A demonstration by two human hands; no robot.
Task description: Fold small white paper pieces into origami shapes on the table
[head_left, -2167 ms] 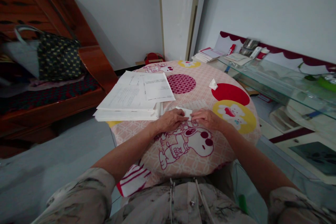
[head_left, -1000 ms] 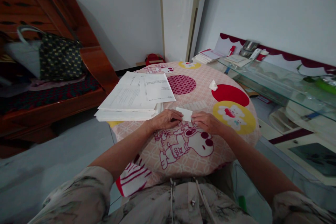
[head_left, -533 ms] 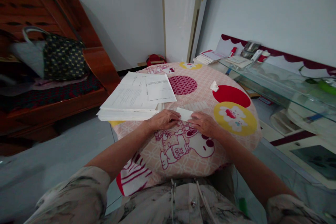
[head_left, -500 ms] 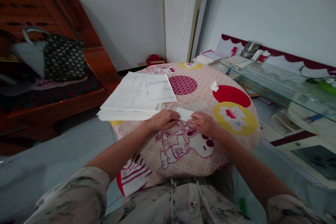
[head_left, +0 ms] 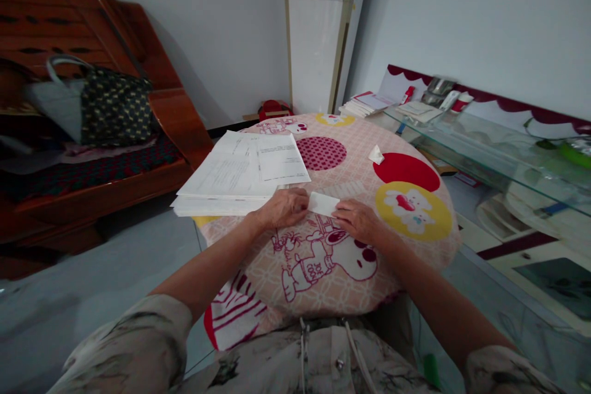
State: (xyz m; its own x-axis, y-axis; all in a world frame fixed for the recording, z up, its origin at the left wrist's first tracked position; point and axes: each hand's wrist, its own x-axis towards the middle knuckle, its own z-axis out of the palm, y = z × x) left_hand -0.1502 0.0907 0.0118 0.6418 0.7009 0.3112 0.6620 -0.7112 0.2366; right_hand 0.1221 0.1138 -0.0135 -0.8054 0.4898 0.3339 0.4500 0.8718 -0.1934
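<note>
A small white piece of folded paper [head_left: 322,204] lies between my hands, low over the patterned tablecloth [head_left: 341,292]. My left hand [head_left: 287,207] has its fingers curled and closed on the paper's left edge. The right edge is pinched by my right hand [head_left: 357,219]. Just beyond the fingers lies a pale, faintly ruled strip [head_left: 344,188]. A thick stack of printed sheets [head_left: 217,181] rests at the table's left side, close to my left hand. Farther back on the right stands a small folded white paper piece [head_left: 376,154].
To the right is a glass-topped cabinet [head_left: 498,154] bearing a pile of booklets [head_left: 367,103] and a red-and-white cup [head_left: 462,101]. A wooden bench [head_left: 175,117] with a patterned bag [head_left: 115,104] is at the left. Behind the table stands a tall white air conditioner [head_left: 316,43].
My left hand has shifted slightly left and its fingers are more curled at the paper's edge. The right hand is almost unmoved. The whole view has shifted slightly.
</note>
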